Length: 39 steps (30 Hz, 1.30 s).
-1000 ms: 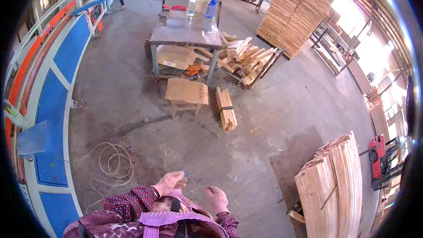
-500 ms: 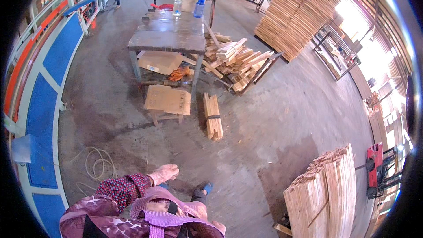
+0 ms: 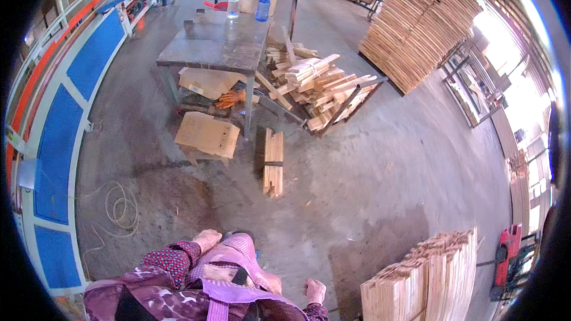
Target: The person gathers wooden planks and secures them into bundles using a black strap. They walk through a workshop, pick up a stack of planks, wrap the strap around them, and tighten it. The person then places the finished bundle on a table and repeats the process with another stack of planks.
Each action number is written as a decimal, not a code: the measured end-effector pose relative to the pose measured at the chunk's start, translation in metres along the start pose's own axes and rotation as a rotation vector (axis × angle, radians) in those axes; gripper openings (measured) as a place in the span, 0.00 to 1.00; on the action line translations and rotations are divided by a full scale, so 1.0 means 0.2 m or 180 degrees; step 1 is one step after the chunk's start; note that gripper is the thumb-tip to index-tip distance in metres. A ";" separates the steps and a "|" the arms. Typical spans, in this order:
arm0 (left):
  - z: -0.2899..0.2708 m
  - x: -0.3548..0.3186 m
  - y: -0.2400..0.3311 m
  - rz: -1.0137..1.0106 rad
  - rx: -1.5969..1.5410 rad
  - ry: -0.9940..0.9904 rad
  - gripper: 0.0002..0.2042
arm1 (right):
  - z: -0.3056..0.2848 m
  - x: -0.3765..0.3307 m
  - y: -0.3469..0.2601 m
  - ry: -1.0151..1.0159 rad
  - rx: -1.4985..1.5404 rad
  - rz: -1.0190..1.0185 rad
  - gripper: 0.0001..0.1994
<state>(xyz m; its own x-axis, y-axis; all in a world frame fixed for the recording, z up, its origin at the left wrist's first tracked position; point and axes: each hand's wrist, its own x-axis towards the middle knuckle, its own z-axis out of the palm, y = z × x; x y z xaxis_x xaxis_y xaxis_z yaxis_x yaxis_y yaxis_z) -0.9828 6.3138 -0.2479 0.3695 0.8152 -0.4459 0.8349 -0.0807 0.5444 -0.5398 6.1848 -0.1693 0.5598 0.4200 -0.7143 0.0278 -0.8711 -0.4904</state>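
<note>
My left hand (image 3: 207, 240) and right hand (image 3: 315, 291) sit low, either side of my purple cloth apron (image 3: 238, 249). The right is curled into a loose fist, nothing seen sticking out of it. The left is partly blurred; I cannot tell how far its fingers are spread, and I see nothing in it.

Nearest my right hand, just beyond it to the right, is a block of stacked pale wooden strips (image 3: 419, 282), apart from my fingers, its lines running up and down my view. Ahead, across grey concrete floor (image 3: 333, 202), lies a bundle of pale wooden sticks tied with a dark band (image 3: 273, 163). Its long axis points nearly straight away from me, sideways between my two hands; my left is the nearer.

Left of that bundle, near it, a low stool topped with brown cardboard (image 3: 207, 134) crowds that side. Behind stand a dark-topped metal table (image 3: 208, 47), with orange gloves (image 3: 231, 99) beneath, and a heap of loose pale offcuts (image 3: 324, 86) to its right. A long blue-and-white panelled machine (image 3: 56, 148) lines my left. Farther off rises a tall stack of boards (image 3: 419, 27).
</note>
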 end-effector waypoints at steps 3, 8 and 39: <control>-0.05 0.12 0.15 -0.0368 -0.0386 -0.0110 0.16 | -0.04 0.27 -0.06 0.0027 -0.0137 -0.0084 0.13; -0.01 0.41 0.15 -0.0192 -0.0804 -0.0162 0.09 | -0.03 0.54 -0.18 -0.0170 -0.0908 -0.0392 0.10; -0.18 1.30 1.02 -0.2900 -0.2941 0.1221 0.13 | -0.12 2.14 -2.29 -0.1142 -0.2769 -0.3138 0.14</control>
<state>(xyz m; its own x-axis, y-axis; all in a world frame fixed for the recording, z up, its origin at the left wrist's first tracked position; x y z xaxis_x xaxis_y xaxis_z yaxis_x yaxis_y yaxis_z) -0.7307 6.5298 -0.2271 -0.4266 0.4913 -0.7594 0.0867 0.8579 0.5064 -0.2933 6.7579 -0.2382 -0.2361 0.8818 -0.4083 0.8703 0.0049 -0.4925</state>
